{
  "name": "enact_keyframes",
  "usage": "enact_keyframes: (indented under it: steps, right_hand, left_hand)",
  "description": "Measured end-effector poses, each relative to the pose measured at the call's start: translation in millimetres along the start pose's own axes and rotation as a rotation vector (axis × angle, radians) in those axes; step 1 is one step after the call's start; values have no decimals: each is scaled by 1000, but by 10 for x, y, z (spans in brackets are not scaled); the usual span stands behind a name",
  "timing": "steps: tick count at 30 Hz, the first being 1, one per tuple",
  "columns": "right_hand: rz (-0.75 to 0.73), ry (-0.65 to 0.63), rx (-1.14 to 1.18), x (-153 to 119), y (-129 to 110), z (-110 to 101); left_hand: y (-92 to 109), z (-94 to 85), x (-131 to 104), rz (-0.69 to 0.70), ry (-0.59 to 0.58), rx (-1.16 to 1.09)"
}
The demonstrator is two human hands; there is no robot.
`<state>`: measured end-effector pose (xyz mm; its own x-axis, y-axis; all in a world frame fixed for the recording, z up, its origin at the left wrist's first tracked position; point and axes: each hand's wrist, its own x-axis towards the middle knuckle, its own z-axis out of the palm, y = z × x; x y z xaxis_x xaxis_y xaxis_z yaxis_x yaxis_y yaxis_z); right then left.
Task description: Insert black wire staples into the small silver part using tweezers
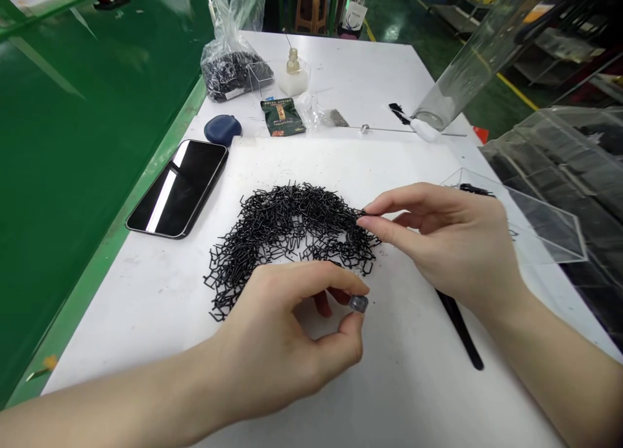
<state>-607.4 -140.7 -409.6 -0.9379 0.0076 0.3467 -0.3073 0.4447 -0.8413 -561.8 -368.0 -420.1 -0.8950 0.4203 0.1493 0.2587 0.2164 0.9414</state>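
Note:
A curved heap of small bent black pieces (292, 208) lies on the white table (413, 396). My left hand (302, 331), in front of the heap, pinches a small dark grey block (359, 303) between thumb and index finger. At the heap's right edge, my right hand (442, 234) has its thumb and index fingertips pressed together; a bit of black shows at the tips, too small to tell apart from the heap. Beneath the right hand and wrist, a slim black tool (462, 331) lies on the table, its upper part hidden.
A phone (178, 188) and a blue oval object (222, 130) lie at left. Behind are a plastic bag (233, 68), a green packet (283, 117), a small bottle (293, 62) and a metal rod (389, 130). A clear tube (472, 58) and clear tray (549, 224) are at right.

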Motion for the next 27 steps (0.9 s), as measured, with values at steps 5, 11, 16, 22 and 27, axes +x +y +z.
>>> enact_keyframes:
  steps: [5,11,16,22,27]
  right_hand:
    - [-28,-6,-4,-23,33,-8]
    - [-39,-7,-36,-11,56,-5]
    - [6,-7,-47,-2,29,-11]
    - [33,-18,0,-2,27,-1]
    - [41,-21,13,8,34,-12]
  left_hand:
    - [12,-8,9,-7,0,15]
    - [42,-14,27,-21,-9,10]
    - [36,-25,19,-26,-17,5]
    - [35,-12,7,-30,-17,-3]
    - [31,-5,26,-18,-10,8]
